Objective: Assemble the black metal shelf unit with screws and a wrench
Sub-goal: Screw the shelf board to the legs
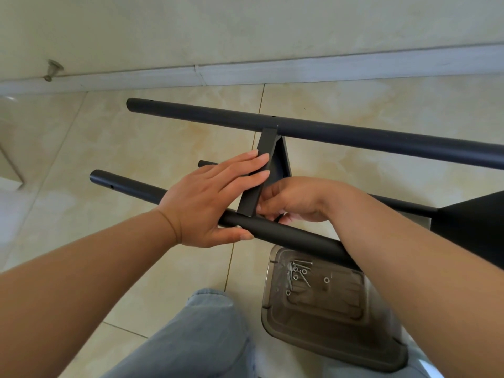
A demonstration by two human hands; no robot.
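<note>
Your left hand (210, 203) pressed flat, fingers straight, on the crossbar (259, 170) between 2 poles on the floor; your right hand (291, 200) pinched something unseen at its joint. Screws (298, 271) remained; assembly looked early.

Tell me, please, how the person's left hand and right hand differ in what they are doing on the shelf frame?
The left hand lies with straight fingers flat on the black crossbar, thumb under the near tube; the right hand has curled fingers beside the crossbar's lower end. The left hand is fully visible; the right hand's fingertips are partly hidden. Both work at the same joint.
</note>
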